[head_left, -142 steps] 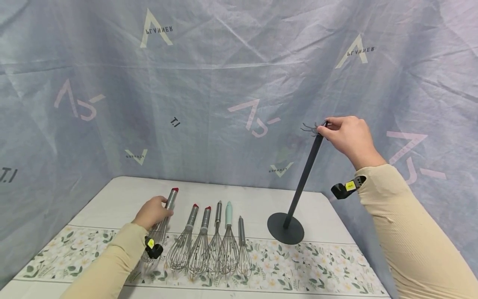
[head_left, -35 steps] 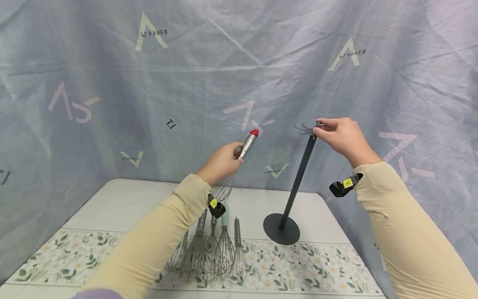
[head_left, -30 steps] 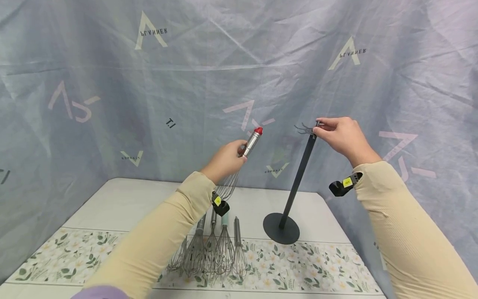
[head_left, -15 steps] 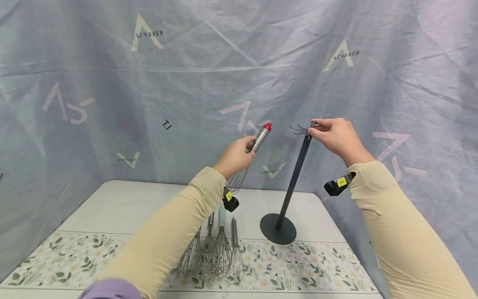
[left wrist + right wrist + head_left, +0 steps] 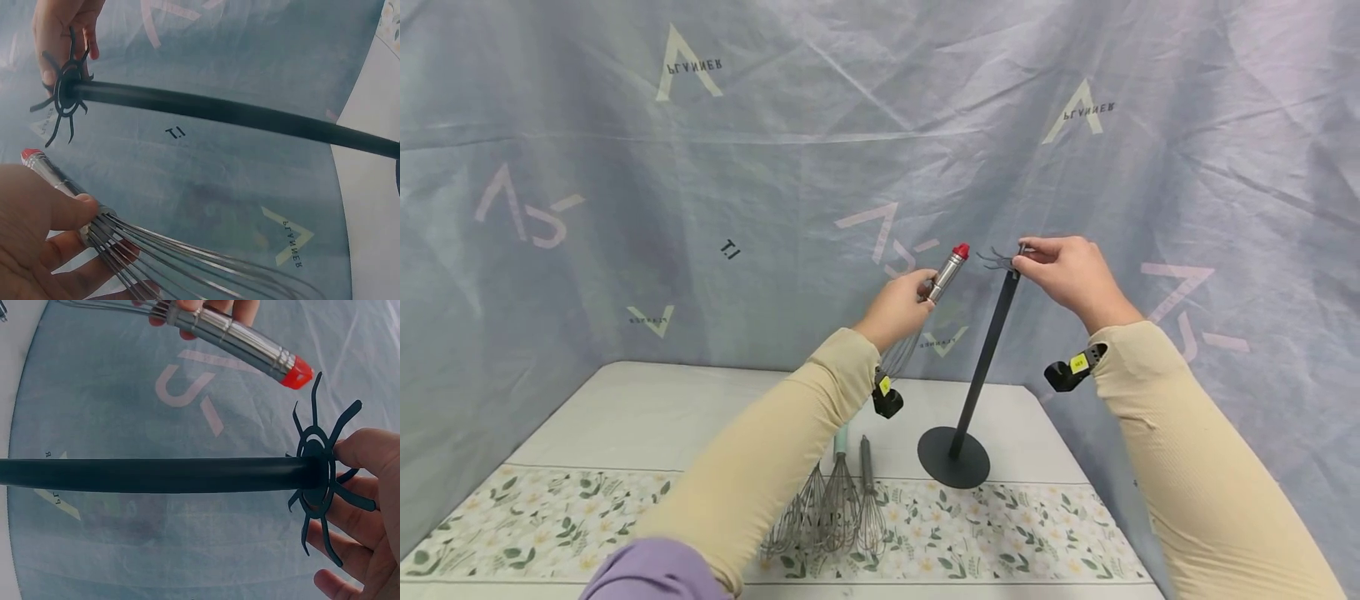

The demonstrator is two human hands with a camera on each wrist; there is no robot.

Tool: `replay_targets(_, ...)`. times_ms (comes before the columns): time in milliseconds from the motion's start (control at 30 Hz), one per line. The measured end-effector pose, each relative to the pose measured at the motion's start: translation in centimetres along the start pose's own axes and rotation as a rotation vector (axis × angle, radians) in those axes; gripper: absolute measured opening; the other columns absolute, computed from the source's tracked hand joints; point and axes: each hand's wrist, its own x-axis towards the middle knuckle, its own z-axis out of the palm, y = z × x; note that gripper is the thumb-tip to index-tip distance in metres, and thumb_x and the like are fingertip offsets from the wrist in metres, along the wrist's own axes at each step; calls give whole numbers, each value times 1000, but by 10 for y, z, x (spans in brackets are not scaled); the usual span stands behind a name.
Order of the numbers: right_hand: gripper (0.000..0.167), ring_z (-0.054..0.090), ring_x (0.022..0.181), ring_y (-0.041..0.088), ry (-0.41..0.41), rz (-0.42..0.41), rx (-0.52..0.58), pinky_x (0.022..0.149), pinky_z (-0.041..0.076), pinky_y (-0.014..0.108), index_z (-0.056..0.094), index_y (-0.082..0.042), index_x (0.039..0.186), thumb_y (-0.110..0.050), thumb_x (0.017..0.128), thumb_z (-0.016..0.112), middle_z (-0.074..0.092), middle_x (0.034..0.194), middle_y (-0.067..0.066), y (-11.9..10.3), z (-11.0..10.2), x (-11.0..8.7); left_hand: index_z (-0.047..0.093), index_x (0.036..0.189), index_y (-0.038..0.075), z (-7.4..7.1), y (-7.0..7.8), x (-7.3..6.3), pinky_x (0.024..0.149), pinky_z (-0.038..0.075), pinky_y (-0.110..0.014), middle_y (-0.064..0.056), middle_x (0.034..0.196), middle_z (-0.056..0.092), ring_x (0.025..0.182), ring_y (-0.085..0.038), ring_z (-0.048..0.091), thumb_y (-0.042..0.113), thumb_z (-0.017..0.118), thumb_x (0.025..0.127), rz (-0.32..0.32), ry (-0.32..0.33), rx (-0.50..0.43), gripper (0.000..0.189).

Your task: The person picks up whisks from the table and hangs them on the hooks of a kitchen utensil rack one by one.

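Note:
My left hand (image 5: 898, 307) grips a steel whisk (image 5: 240, 339) near where its wires join the handle. The handle points up and right, and its red end cap (image 5: 961, 250) is just left of the hooks. With thumb and fingers my right hand (image 5: 1071, 275) pinches the hooked top of a dark metal stand (image 5: 981, 367). A ring of curved hooks (image 5: 315, 472) spreads from the top of its pole. The stand's round base (image 5: 953, 458) is on the table. In the left wrist view the whisk's wire loops (image 5: 187, 250) trail below the pole.
Several whisks lie side by side on the table, among them one with a mint handle (image 5: 841, 440) and a slim steel one (image 5: 867, 467). My left sleeve (image 5: 760, 450) hides others. A floral strip (image 5: 1000, 533) crosses the white table (image 5: 655, 408); a grey-blue curtain (image 5: 775, 192) hangs behind.
My left hand took the leftmost whisk, lifted it off the table and carried it right, up to the hooks. My right hand has kept its hold on the stand's top.

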Motion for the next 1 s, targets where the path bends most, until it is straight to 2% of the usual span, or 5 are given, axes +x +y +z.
replay_targets(200, 58, 50, 133, 38, 10, 0, -2, 99, 46, 59, 57, -16, 146, -48, 98, 63, 67, 130, 14, 0, 0, 0, 50, 149, 18, 4, 9, 2, 84, 54, -32, -10, 134, 64, 111, -17, 66, 7, 59, 101, 17, -5, -7, 50)
replay_targets(400, 58, 52, 131, 38, 12, 2, 6, 99, 46, 58, 57, -15, 146, -46, 98, 63, 68, 129, 14, 0, 0, 0, 48, 151, 16, 4, 14, 0, 86, 54, -32, -11, 137, 63, 115, -18, 64, 6, 57, 102, 2, -25, 1, 51)
replay_targets(600, 58, 52, 131, 38, 9, 8, 8, 100, 45, 59, 55, -14, 147, -44, 99, 62, 66, 131, 14, 0, 1, -2, 44, 154, 15, 5, 15, -2, 82, 53, -33, -12, 137, 62, 109, -18, 65, 8, 57, 103, -20, -52, 4, 53)
replay_targets(933, 57, 53, 130, 38, 16, 8, 10, 100, 46, 58, 56, -13, 146, -43, 99, 63, 67, 130, 15, 0, 0, -2, 47, 152, 18, 14, 15, -2, 68, 50, -29, -11, 133, 65, 89, -17, 63, 8, 57, 102, -21, -49, -19, 52)
replay_targets(1000, 57, 53, 130, 38, 16, 10, 9, 99, 46, 58, 56, -13, 146, -43, 99, 63, 67, 130, 15, 0, 1, -2, 47, 153, 19, 18, 14, -1, 69, 50, -29, -10, 133, 65, 89, -15, 63, 8, 58, 102, -24, -43, -25, 52)
